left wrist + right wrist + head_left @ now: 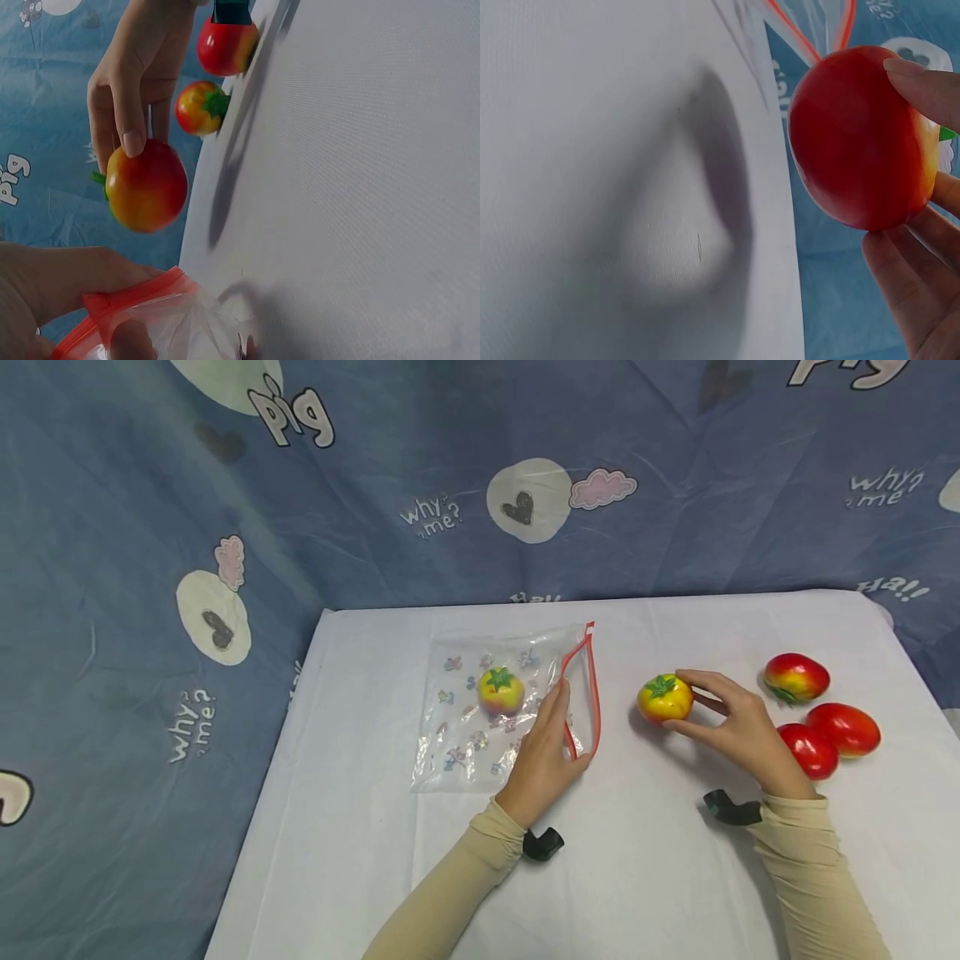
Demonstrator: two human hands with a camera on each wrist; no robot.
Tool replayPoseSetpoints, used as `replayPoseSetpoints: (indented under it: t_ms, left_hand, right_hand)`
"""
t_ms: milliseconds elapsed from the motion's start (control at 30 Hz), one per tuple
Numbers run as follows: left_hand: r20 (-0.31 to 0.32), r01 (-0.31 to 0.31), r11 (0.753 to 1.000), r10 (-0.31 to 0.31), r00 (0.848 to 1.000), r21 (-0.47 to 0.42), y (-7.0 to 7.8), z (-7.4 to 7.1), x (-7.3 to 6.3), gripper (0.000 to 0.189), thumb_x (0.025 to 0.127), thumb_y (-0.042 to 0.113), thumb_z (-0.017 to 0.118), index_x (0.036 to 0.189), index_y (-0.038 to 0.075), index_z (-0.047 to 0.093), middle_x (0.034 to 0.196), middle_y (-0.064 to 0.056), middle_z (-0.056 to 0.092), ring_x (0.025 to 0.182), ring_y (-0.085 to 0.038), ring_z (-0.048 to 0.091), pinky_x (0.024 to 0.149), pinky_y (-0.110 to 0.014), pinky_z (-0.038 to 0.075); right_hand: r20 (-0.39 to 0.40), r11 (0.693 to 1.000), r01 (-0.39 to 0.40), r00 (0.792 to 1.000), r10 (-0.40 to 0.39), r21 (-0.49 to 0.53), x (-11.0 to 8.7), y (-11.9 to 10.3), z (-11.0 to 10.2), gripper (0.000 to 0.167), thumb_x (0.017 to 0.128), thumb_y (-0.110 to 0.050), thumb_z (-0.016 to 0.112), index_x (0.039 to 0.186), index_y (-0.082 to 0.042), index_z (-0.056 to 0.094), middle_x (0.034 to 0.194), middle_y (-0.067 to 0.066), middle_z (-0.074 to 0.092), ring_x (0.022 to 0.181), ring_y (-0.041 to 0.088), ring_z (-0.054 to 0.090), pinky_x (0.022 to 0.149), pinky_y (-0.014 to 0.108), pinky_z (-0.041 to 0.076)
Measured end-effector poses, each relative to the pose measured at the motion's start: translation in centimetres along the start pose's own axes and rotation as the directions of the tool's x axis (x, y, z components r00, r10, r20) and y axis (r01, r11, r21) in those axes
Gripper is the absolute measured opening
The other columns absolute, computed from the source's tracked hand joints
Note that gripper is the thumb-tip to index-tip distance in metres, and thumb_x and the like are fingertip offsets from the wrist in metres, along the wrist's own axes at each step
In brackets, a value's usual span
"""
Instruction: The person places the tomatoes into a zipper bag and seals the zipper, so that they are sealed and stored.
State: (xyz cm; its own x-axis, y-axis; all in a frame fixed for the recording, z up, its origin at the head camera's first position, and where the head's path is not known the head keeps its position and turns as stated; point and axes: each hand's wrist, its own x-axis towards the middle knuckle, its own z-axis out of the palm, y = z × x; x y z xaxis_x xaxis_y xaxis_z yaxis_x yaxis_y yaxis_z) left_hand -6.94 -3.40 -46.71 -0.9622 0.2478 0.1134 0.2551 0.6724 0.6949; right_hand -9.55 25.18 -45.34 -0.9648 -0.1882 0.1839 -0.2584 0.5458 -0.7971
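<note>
My right hand (738, 727) pinches a toy tomato (664, 698), yellow and red with a green star-shaped calyx, between thumb and fingers. In the right wrist view the tomato (859, 142) shows its red side, held above the white cloth. To the left, my left hand (542, 760) grips a clear zip bag (442, 752) at its red-edged mouth, which gapes toward the right. One of its fingers (131, 341) shows through the clear plastic in the left wrist view. Another yellow-red tomato (501, 692) lies inside the bag, seen through the printed film.
Three more red tomatoes lie right of my right hand: one farther back (797, 677), one at the right (843, 729) and one beside the wrist (808, 751). A white cloth (360, 693) covers the table. A blue printed curtain (420, 460) hangs behind and at the left.
</note>
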Motion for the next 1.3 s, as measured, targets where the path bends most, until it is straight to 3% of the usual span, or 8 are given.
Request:
replayPoseSetpoints:
  t_ms: [200, 433, 600, 733, 867, 1300]
  left_hand:
    - [0.006, 0.013, 1.0, -0.013, 1.0, 0.003, 0.0, 0.0, 0.0, 0.112, 0.082, 0.014, 0.086, 0.167, 0.017, 0.014, 0.172, -0.001, 0.024, 0.122, -0.026, 0.065, 0.103, -0.046, 0.056]
    - [0.004, 0.0, 1.0, 0.0, 1.0, -0.015, 0.0, 0.0, 0.0, 0.11, 0.081, 0.012, 0.086, 0.167, 0.013, 0.017, 0.171, -0.005, 0.026, 0.12, -0.029, 0.066, 0.104, -0.043, 0.056]
    - [0.009, 0.001, 1.0, 0.0, 1.0, -0.02, -0.1, 0.0, 0.0, 0.11, 0.082, 0.012, 0.086, 0.167, 0.014, 0.016, 0.171, -0.004, 0.027, 0.132, -0.027, 0.06, 0.109, -0.04, 0.053]
    - [0.013, -0.001, 1.0, 0.001, 1.0, -0.015, -0.1, 0.0, 0.0, 0.11, 0.082, 0.012, 0.086, 0.167, 0.014, 0.016, 0.171, -0.004, 0.026, 0.134, -0.027, 0.058, 0.11, -0.04, 0.052]
    - [0.018, -0.005, 1.0, 0.005, 1.0, -0.011, -0.1, 0.0, 0.0, 0.11, 0.082, 0.011, 0.086, 0.167, 0.013, 0.016, 0.171, -0.005, 0.027, 0.135, -0.027, 0.057, 0.11, -0.041, 0.052]
    - [0.023, 0.0, 1.0, 0.0, 1.0, -0.011, -0.1, -0.1, 0.1, 0.107, 0.083, 0.013, 0.085, 0.166, 0.011, 0.018, 0.172, -0.005, 0.025, 0.141, -0.026, 0.053, 0.114, -0.041, 0.049]
  right_hand:
    - [0.019, 1.0, 0.023, 1.0, -0.023, -0.002, 0.4, -0.2, 0.8, 0.07, 0.077, -0.003, 0.089, 0.141, -0.009, 0.062, 0.14, 0.014, 0.064, 0.121, -0.016, 0.049, 0.095, 0.002, 0.044]
    - [0.043, 0.998, 0.067, 0.997, -0.067, -0.003, 1.2, -0.6, 1.9, 0.072, 0.076, -0.007, 0.091, 0.142, -0.01, 0.062, 0.14, 0.014, 0.064, 0.123, -0.013, 0.05, 0.095, 0.002, 0.044]
    - [0.066, 0.997, 0.073, 0.995, -0.073, 0.007, 1.8, -0.9, 2.7, 0.072, 0.076, -0.01, 0.092, 0.142, -0.011, 0.062, 0.14, 0.011, 0.064, 0.128, 0.011, 0.059, 0.098, 0.01, 0.048]
    - [0.078, 0.996, 0.085, 0.993, -0.084, -0.006, 2.1, -1.2, 3.2, 0.073, 0.076, -0.011, 0.092, 0.142, -0.009, 0.061, 0.141, 0.011, 0.064, 0.128, 0.028, 0.06, 0.1, 0.024, 0.052]
    - [0.075, 0.994, 0.107, 0.991, -0.109, 0.024, 2.5, -1.5, 3.8, 0.073, 0.075, -0.009, 0.093, 0.141, -0.009, 0.063, 0.139, 0.01, 0.065, 0.127, 0.027, 0.061, 0.099, 0.03, 0.053]
    - [0.063, 0.986, 0.156, 0.985, -0.159, 0.054, 3.5, -2.3, 4.9, 0.072, 0.072, -0.004, 0.093, 0.138, -0.007, 0.064, 0.138, 0.012, 0.066, 0.127, 0.024, 0.061, 0.1, 0.018, 0.052]
